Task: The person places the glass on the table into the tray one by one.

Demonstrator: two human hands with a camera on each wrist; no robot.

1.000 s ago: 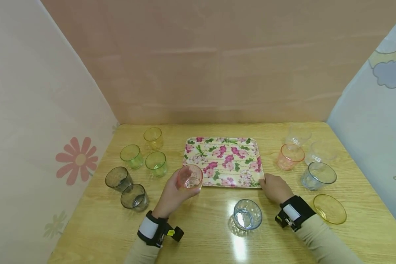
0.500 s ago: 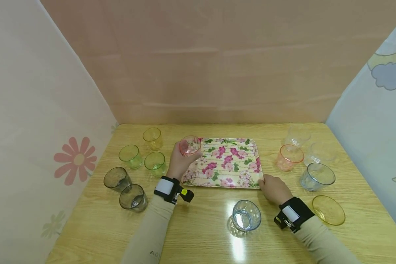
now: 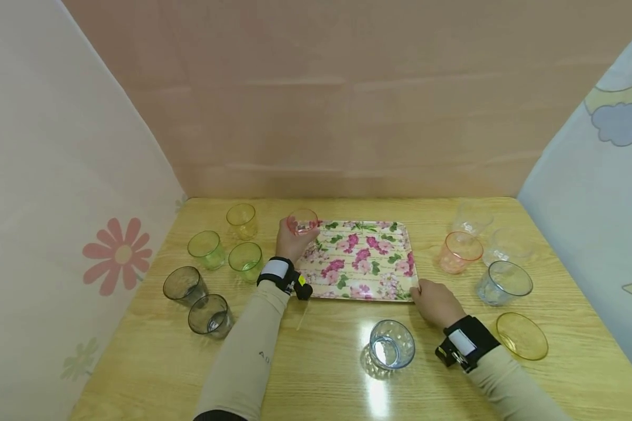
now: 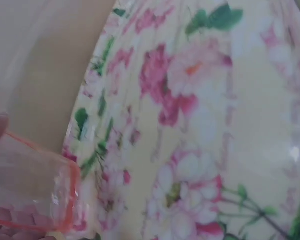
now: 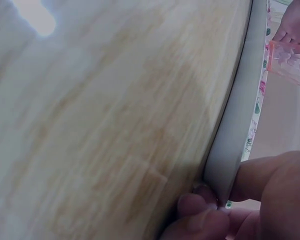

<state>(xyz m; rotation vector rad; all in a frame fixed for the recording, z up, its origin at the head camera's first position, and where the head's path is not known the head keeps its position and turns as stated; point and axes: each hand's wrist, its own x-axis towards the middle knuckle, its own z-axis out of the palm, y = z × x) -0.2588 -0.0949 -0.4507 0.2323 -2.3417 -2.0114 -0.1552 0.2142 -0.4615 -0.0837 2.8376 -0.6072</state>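
My left hand (image 3: 291,244) grips a pink-rimmed clear glass (image 3: 303,223) over the far left corner of the flowered tray (image 3: 366,263). In the left wrist view the glass (image 4: 32,182) shows beside the tray's edge, with only a fingertip and part of the other fingers visible. Whether its base touches the tray cannot be made out. At the near right corner, my right hand (image 3: 438,303) pinches the tray's rim; the right wrist view shows thumb and fingers around that pale rim (image 5: 235,120). A bluish glass (image 3: 392,345) stands on the table just in front of the tray.
Left of the tray stand a yellow glass (image 3: 241,222), two green glasses (image 3: 246,263) and two grey glasses (image 3: 210,318). On the right are clear glasses (image 3: 472,219), another pink glass (image 3: 459,254), a bluish glass (image 3: 502,285) and a yellow glass (image 3: 521,336).
My left hand has carried the pink glass away from me, from the tray's near left corner to its far left corner. My right hand keeps its hold on the tray.
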